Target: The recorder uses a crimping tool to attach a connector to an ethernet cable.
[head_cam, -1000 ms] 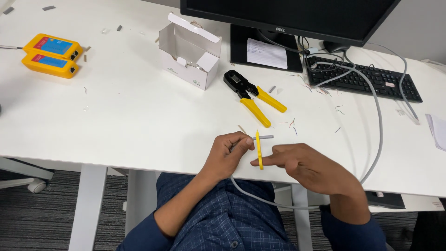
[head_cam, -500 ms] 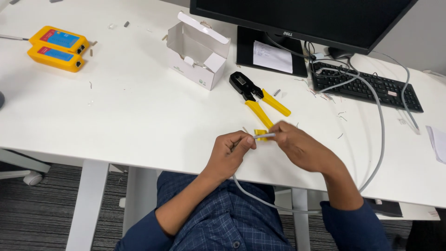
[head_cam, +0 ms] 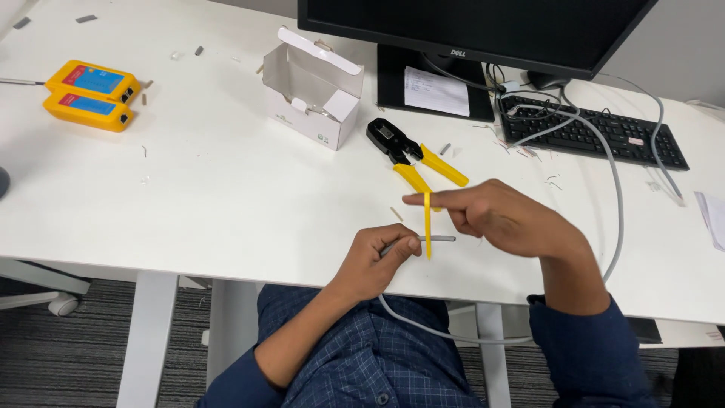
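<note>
1. The left hand [head_cam: 375,261] sits at the near edge of the worktop [head_cam: 226,196], fingers closed around the end of a grey cable [head_cam: 430,239]. A short stub of the cable pokes out to the right of the fist; the rest drops below the edge, loops under the worktop and climbs back up on the right toward the keyboard [head_cam: 596,136].

2. The right hand [head_cam: 506,219] hovers just above and to the right of it, pinching a thin yellow stripping tool [head_cam: 427,225] that hangs upright and crosses the cable stub. The two hands are close but not touching.

3. Risk: the exposed stub is short. If the tool bites too near the tip, it may slide off the end instead of gripping the jacket.

4. Risk: too hard a squeeze or twist could probably nick the wires inside the cable, not just its outer skin.

5. Risk: the left fingertips lie just beside the tool, so a slip along the cable could bring it against them.

6. Risk: the hanging loop can tug on the cable; if the left grip slackens, the end may drop over the near edge.

7. Yellow-handled crimping pliers [head_cam: 414,156] lie just behind the hands, an open white box [head_cam: 313,94] farther back, and two yellow testers [head_cam: 91,94] near the far left corner. Small offcuts litter the worktop and could hide a dropped piece.
</note>
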